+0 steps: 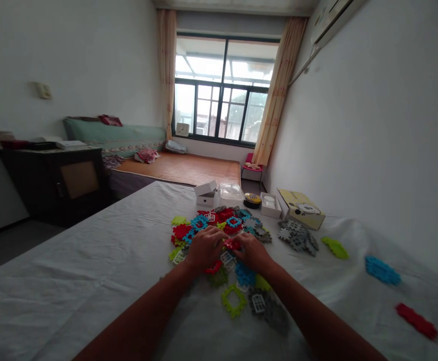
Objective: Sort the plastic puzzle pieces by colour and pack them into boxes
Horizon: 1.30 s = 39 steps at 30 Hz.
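Note:
Over a loose heap of colourful interlocking plastic tiles, my two hands meet near the middle. A red interlocking tile [232, 244] shows between them. My right hand [252, 250] pinches its right side. On the other side, the curled fingers of my left hand [207, 246] close on its left edge, and their tips are partly hidden. Around my hands lie blue tiles [245, 275], grey ones and small white window-like lattice pieces [228, 259]. A lime green tile with an open centre [234, 301] lies nearest me, beside a dark grey tile [257, 303].
Sorted on the right are a grey pile [297, 236], a green stack [335, 247], a blue stack [382, 271] and a red stack [416, 321]. Behind the heap stand white boxes [205, 193], a clear container [230, 192], a round tin [252, 200] and a yellow box [301, 208].

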Tool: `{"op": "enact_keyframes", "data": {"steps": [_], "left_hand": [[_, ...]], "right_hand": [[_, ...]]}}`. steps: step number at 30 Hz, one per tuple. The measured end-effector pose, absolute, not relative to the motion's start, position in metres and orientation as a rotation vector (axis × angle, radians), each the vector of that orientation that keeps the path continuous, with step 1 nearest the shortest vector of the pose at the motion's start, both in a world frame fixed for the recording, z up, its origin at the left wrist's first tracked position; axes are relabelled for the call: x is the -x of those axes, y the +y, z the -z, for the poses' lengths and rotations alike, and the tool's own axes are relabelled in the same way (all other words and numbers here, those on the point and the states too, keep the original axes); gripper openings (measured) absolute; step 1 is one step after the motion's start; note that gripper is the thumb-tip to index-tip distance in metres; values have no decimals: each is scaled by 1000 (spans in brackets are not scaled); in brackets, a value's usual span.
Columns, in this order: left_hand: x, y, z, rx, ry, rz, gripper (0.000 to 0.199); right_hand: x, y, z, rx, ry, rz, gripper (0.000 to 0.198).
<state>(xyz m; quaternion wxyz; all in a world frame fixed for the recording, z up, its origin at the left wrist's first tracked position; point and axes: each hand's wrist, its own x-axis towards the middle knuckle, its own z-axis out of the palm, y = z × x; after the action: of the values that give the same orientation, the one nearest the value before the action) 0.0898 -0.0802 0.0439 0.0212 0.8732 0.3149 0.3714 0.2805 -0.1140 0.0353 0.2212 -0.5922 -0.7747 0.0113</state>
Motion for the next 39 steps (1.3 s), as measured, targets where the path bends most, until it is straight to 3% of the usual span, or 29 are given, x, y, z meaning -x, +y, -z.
{"op": "enact_keyframes", "data": {"steps": [10,15,22,27,30,34,39], "left_hand": [[-88,-75,-40,-2758,1044,-1062,20],[-89,-74,-40,-2848,949,-1038,21],[-88,-65,-38,-2884,853,-1015,25],[-90,-63,-34,-2883,816,-1021,24],[-90,-63,-33,-2880,794,-1035,24],[-90,-66,-35,-2903,793,-1030,24],[-88,-76,-42,-2887,927,-1005,23]], "right_hand": [[-315,-140,-37,1607,-2046,61,14],[-340,-171,-45,1548,-1997,152,22],[-527,-259,-23,1993,-1072,-37,33],[-610,-340,-16,2169,-871,57,17],[-619,-358,-22,2224,-810,191,16],[-599,-334,-36,2209,-866,336,32],[-496,-258,-53,1984,-1379,38,37]]}}
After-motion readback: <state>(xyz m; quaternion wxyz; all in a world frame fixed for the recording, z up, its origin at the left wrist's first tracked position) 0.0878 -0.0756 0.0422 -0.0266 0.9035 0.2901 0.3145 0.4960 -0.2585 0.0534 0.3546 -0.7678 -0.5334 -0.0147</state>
